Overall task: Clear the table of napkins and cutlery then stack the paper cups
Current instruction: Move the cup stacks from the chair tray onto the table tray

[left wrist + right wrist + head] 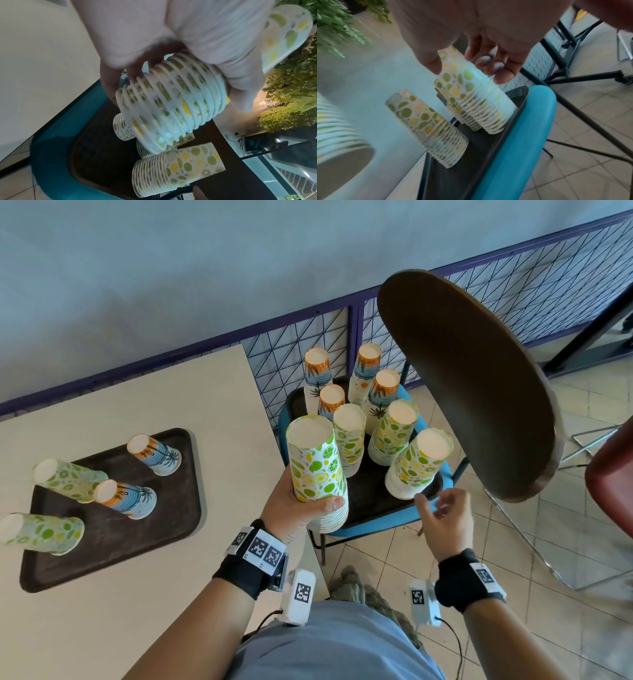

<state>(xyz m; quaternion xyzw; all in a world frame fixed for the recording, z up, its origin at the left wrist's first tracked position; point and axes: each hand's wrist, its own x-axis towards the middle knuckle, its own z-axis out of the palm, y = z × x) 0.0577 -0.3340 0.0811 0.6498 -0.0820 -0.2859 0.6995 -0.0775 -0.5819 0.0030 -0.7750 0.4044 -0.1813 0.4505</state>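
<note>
My left hand [308, 506] grips a tall upside-down stack of lime-print paper cups [317, 470] above the near left corner of a dark tray [370, 501] on a blue chair seat [376, 527]. In the left wrist view the fingers [240, 81] wrap the stack [171, 97] near its rims. My right hand [438, 508] hovers with loosely curled fingers, holding nothing, just in front of another lime-print stack [419, 463]. In the right wrist view that stack [474, 102] sits beyond the fingertips [501, 75]. Several more lime and beach-print stacks [366, 371] stand on this tray.
A second dark tray [113, 529] on the cream table [137, 611] carries upside-down lime-print cups [68, 481] and beach-print cups [125, 499]. The chair's brown backrest [472, 385] rises right of the stacks. A purple mesh railing [291, 350] runs behind. Tiled floor lies to the right.
</note>
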